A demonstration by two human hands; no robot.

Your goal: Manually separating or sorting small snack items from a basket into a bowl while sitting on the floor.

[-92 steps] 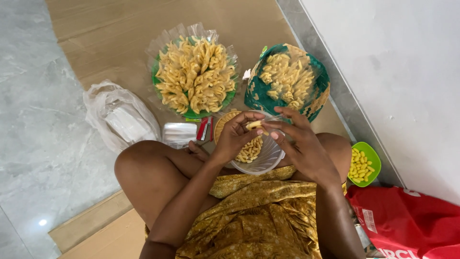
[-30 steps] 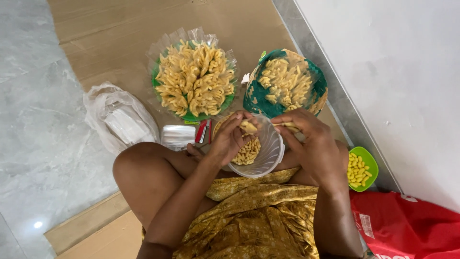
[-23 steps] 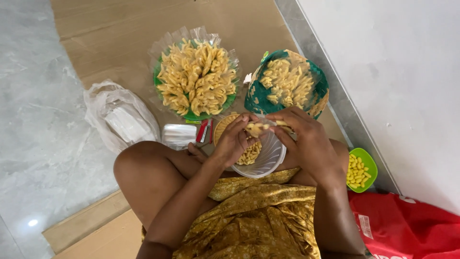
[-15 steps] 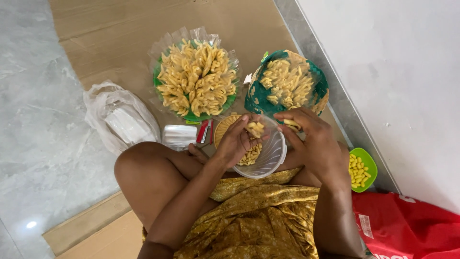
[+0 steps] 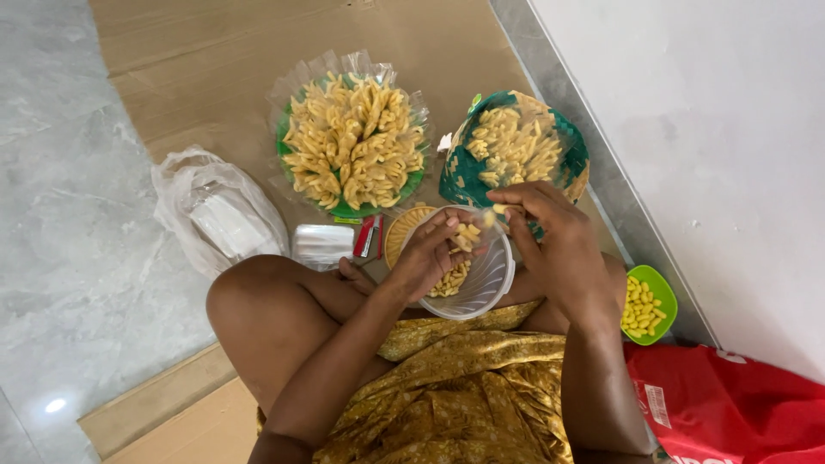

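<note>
Over the tub (image 5: 490, 283) in my lap, my left hand (image 5: 425, 258) is curled inside the rim, fingers closed on a few yellow snacks (image 5: 467, 236). Just right of it, my right hand (image 5: 554, 245) pinches one snack piece (image 5: 499, 209) above the tub's far edge, beside the green basket (image 5: 464, 176).

Left hand (image 5: 430, 258) places snacks (image 5: 467, 236) into a clear tub (image 5: 491, 279); right hand (image 5: 550, 241) pinches one.

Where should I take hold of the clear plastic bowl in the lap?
Grip the clear plastic bowl at its near right rim, coming from above: the rim faces up and is bare there, while the left hand covers its left side and the right hand hovers over its far edge.
</note>
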